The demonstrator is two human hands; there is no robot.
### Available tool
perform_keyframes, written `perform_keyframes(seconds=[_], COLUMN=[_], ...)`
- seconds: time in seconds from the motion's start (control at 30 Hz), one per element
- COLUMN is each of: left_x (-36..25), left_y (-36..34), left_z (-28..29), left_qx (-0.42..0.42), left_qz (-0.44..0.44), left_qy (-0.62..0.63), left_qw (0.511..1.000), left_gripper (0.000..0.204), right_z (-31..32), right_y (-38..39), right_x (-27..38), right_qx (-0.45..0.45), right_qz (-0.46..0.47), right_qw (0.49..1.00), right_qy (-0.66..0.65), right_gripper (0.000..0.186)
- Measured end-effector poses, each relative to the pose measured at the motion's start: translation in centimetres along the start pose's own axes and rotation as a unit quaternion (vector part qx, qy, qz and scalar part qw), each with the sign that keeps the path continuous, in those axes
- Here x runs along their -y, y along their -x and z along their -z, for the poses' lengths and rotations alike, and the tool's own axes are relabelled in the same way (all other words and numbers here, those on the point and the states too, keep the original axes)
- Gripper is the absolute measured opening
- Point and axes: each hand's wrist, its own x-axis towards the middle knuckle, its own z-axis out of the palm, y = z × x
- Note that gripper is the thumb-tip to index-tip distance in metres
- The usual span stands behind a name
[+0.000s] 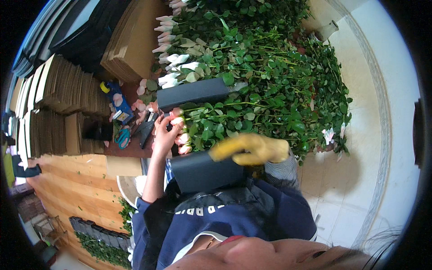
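Note:
My left hand point(165, 135) is bare and reaches up to a row of pale pink rose heads point(183, 138). Its fingertips touch the upper blooms, with thumb and fingers apart. Green leafy stems point(211, 119) run from these blooms to the right. A yellow work glove covers my right hand point(254, 149), slightly blurred, its fingers stretched leftward and the thumb apart below. It hovers over the right end of a dark box-like block point(204, 171) in front of my body. Another dark block point(193, 93) lies beyond the pink roses.
Many leafy rose stems point(274, 76) cover the table's far and right parts. White paper-wrapped blooms point(168, 80) line their left side. Stacked cardboard point(67, 87), a blue tool point(120, 105), turquoise scissors point(122, 138) and loose petals point(139, 105) are at left. More foliage lies on the wooden floor point(74, 184).

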Motion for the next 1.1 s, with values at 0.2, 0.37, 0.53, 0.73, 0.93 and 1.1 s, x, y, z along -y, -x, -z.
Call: perform_keyframes(seconds=[0.2,0.37,0.53,0.73,0.93,1.1], left_x=[-0.5,-1.6,2.1,-1.8,0.5,1.1], left_y=[-0.1,0.2,-0.8,4.3,2.2,-1.2], left_z=[-0.1,0.1,1.7,19.5,33.8,34.2], left_qx=[0.019,0.016,0.068,0.019,-0.340,-0.244], left_qz=[-0.010,-0.014,-0.127,-0.066,0.024,0.098], left_qy=[-0.012,-0.018,-0.043,-0.053,-0.332,-0.399], left_qw=[1.000,1.000,0.989,0.996,0.880,0.878], left_gripper=[0.053,0.052,0.045,0.033,0.051,0.070], right_z=[-9.2,-7.0,-2.3,0.4,0.7,0.6], right_y=[9.8,6.3,-3.8,-11.8,-12.4,-10.8], right_x=[-10.2,-3.4,2.7,-6.7,-5.8,-7.3], right_qx=[-0.130,-0.115,0.044,0.004,0.021,-0.043], right_qz=[-0.448,0.155,-0.045,-0.085,-0.129,-0.042], right_qw=[0.879,0.916,0.998,0.823,0.849,0.879], right_qy=[0.100,-0.351,0.029,0.561,0.511,0.473], right_gripper=[0.060,0.085,0.090,0.089,0.082,0.074])
